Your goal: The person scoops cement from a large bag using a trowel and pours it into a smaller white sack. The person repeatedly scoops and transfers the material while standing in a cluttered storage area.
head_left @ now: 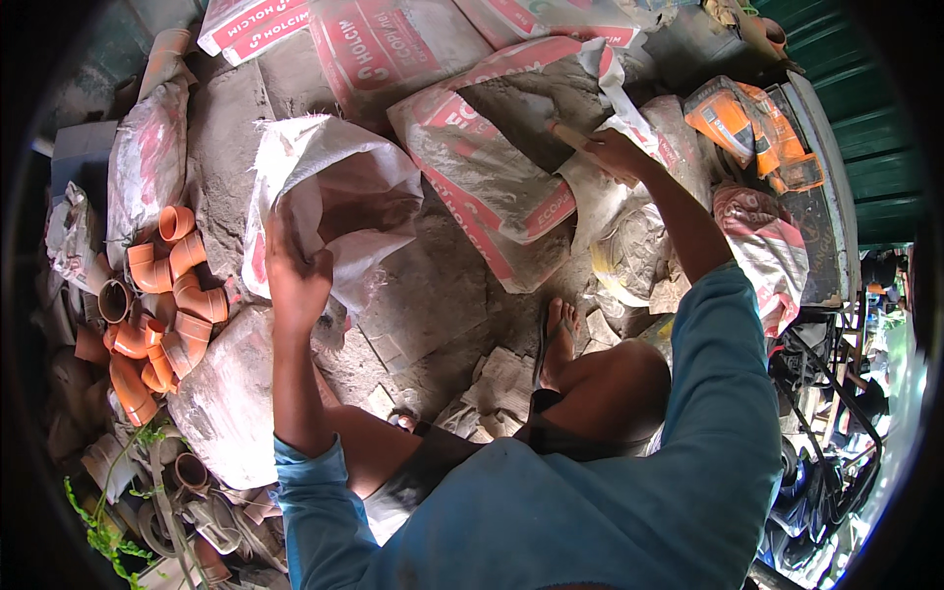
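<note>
My left hand grips the near left rim of a white woven sack, with the fingers partly hidden by the cloth. The sack's mouth gapes toward me, and its inside is in shadow. Farther right, my right hand is closed round the pale wooden handle of what looks like a trowel. Its greyish blade reaches over a torn-open paper cement bag with red and white print. Grey powder shows inside that bag; how deep it lies I cannot tell.
Full cement bags lie at the back. Orange pipe elbows pile up on the left beside a dusty sack. Orange bags and a red-and-white sack stand right. My bare foot rests near torn paper.
</note>
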Demonstrator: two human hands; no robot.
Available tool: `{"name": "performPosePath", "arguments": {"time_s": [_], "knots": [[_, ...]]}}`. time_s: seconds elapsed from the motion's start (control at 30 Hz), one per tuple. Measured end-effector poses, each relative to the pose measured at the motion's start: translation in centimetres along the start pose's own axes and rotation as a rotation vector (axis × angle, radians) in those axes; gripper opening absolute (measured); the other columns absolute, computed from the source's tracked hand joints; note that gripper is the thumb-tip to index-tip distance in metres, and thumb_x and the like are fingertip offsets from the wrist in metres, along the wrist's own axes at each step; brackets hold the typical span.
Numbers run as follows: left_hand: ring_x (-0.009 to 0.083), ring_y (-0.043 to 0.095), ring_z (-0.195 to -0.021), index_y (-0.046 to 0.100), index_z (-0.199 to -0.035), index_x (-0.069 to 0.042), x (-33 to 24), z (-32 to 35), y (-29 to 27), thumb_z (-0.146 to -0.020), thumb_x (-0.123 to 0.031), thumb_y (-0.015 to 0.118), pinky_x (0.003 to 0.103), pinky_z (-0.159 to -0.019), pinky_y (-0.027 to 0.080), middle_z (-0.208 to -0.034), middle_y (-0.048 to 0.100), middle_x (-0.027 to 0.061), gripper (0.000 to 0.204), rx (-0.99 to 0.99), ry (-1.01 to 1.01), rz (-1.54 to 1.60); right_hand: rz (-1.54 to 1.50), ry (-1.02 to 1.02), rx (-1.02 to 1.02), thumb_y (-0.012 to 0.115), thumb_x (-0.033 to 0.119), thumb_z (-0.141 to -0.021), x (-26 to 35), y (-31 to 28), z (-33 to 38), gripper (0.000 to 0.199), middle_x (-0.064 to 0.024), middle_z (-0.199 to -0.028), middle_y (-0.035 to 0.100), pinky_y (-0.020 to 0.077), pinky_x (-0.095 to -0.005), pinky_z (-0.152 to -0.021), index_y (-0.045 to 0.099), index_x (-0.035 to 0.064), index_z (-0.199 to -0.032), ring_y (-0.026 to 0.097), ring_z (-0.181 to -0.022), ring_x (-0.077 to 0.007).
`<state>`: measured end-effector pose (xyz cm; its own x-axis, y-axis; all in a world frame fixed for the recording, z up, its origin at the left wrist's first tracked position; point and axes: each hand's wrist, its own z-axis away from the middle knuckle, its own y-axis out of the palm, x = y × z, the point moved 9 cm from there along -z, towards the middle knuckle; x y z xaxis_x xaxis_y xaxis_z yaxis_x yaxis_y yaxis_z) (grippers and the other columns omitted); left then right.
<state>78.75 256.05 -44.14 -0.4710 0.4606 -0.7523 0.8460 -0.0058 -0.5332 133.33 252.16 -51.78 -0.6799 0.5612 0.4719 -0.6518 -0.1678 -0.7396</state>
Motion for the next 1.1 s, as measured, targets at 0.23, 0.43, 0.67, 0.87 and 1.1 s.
{"name": "performPosePath", "arguments": {"time_s": [0.23,0.43,0.67,0.87,1.1], "knots": [[0.0436,0.049,-0.129,0.040,-0.143,0.008,-0.4,-0.1,-0.6,-0.068,0.006,0.062,0.042,-0.109,0.040,-0.137,0.050,0.0302,0.078,0.007,-0.018,-0.030,-0.197,0.001,0.220,0.053,0.033,-0.100,0.3,3.3,0.1,0.039,-0.0063,-0.067,0.059,0.0459,-0.0317,-0.038,0.060,0.0092,-0.130,0.057,-0.048,-0.0160],[0.0341,0.038,-0.142,0.031,-0.147,0.010,0.8,0.2,-0.5,-0.067,0.013,0.053,0.039,-0.118,0.029,-0.149,0.040,0.0263,0.083,0.059,-0.089,-0.033,-0.268,0.055,0.283,0.053,0.033,-0.100,0.2,4.4,-0.9,0.041,-0.0085,-0.066,0.059,0.0461,-0.0335,-0.039,0.057,0.0051,-0.129,0.057,-0.048,-0.0168],[0.0419,0.043,-0.136,0.038,-0.144,0.010,0.1,-0.8,0.8,-0.069,0.006,0.059,0.042,-0.114,0.033,-0.142,0.047,0.0301,0.078,-0.004,0.001,0.006,-0.400,0.003,0.321,0.055,0.033,-0.099,1.8,5.3,-2.4,0.034,-0.0090,-0.066,0.060,0.0450,-0.0323,-0.039,0.059,0.0037,-0.116,0.057,-0.048,-0.0166],[0.0400,0.045,-0.135,0.039,-0.144,0.010,0.1,-1.6,1.7,-0.068,0.007,0.058,0.041,-0.113,0.034,-0.142,0.047,0.0279,0.079,-0.002,-0.003,0.023,-0.420,-0.036,0.382,0.052,0.036,-0.101,2.1,5.2,-0.6,0.035,-0.0072,-0.065,0.060,0.0448,-0.0315,-0.039,0.058,0.0035,-0.113,0.056,-0.047,-0.0149],[0.0400,0.046,-0.133,0.038,-0.145,0.008,0.5,-1.8,1.6,-0.068,0.006,0.058,0.041,-0.112,0.035,-0.141,0.047,0.0268,0.080,0.010,-0.013,0.069,-0.441,0.066,0.335,0.050,0.041,-0.101,0.0,4.2,2.1,0.039,-0.0053,-0.068,0.060,0.0445,-0.0306,-0.041,0.058,0.0053,-0.116,0.054,-0.049,-0.0132]]}}
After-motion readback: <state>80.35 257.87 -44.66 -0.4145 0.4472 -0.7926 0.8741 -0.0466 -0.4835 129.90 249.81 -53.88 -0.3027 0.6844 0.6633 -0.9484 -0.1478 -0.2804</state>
